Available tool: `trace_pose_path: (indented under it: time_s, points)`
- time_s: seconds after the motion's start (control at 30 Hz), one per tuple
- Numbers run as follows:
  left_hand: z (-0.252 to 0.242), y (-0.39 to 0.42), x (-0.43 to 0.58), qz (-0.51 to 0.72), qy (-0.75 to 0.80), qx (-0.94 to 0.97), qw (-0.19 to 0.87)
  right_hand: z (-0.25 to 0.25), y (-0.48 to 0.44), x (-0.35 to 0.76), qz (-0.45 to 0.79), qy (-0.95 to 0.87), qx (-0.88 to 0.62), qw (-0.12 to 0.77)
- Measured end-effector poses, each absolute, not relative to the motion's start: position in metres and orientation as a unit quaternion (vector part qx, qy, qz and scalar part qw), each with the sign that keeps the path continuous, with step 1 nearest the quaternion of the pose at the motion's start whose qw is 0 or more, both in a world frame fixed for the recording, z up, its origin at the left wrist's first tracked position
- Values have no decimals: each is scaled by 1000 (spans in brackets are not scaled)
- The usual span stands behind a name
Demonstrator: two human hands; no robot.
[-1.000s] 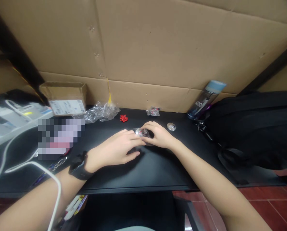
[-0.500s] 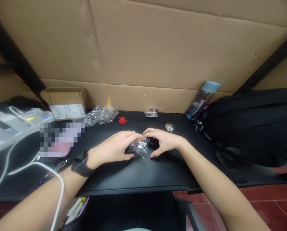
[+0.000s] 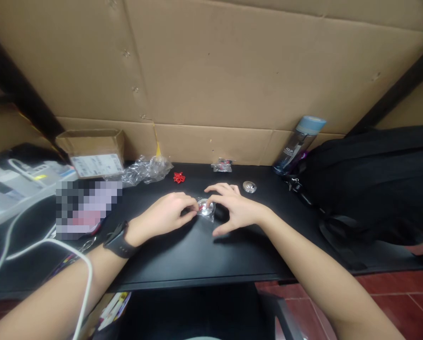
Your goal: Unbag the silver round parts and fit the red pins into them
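Observation:
In the middle of the black desk lies a small clear plastic bag (image 3: 207, 215) with a shiny silver round piece and a bit of red in it. My left hand (image 3: 168, 212), a dark watch on its wrist, is closed in a pinch at the bag's left edge. My right hand (image 3: 234, 208) curves over the bag from the right, fingers and thumb spread wide apart. Beyond my hands are a heap of small red pieces (image 3: 179, 177), a silver round dish-like piece (image 3: 249, 187) and another small clear packet (image 3: 222, 165) holding red bits.
Crumpled clear plastic (image 3: 147, 170) and a cardboard box (image 3: 92, 153) stand at the back left. A phone-like item (image 3: 90, 208), partly pixelated, and a white cable (image 3: 87, 283) lie left. A blue-capped bottle (image 3: 296, 144) and black backpack (image 3: 370, 184) are on the right.
My left fingers have closed into a pinch at the bag's left edge. My right hand has opened wider and shifted slightly left. The view has tilted a little.

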State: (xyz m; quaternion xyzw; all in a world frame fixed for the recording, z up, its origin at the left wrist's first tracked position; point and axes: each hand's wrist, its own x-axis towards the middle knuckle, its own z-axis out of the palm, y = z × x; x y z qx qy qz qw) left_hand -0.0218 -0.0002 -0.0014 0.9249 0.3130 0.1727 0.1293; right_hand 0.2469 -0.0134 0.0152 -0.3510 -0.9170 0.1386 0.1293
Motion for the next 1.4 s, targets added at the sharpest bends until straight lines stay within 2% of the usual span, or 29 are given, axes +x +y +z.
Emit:
trace_pose_path:
  time_s: [0.17, 0.3, 0.57, 0.7, 0.97, 1.1, 1.4]
  points:
    - [-6, 0, -17, 214, 308, 906, 195, 12, -15, 238, 168, -891, -381, 183]
    - [-10, 2, -12, 254, 306, 884, 247, 7, -7, 240, 240, -866, -364, 244]
    - [-23, 7, -2, 288, 427, 807, 289, -2, 4, 242, 262, -819, -420, 291]
    - [-23, 8, 0, 311, 426, 806, 267, 6, 0, 246, 254, -813, -431, 297]
    - [-18, 9, -4, 333, 426, 816, 206, 0, -5, 239, 343, -796, -411, 281]
    - [-16, 9, -6, 330, 418, 820, 210, -2, 0, 243, 379, -780, -412, 279]
    - [-17, 9, -7, 324, 437, 812, 213, -3, 7, 250, 373, -769, -421, 305]
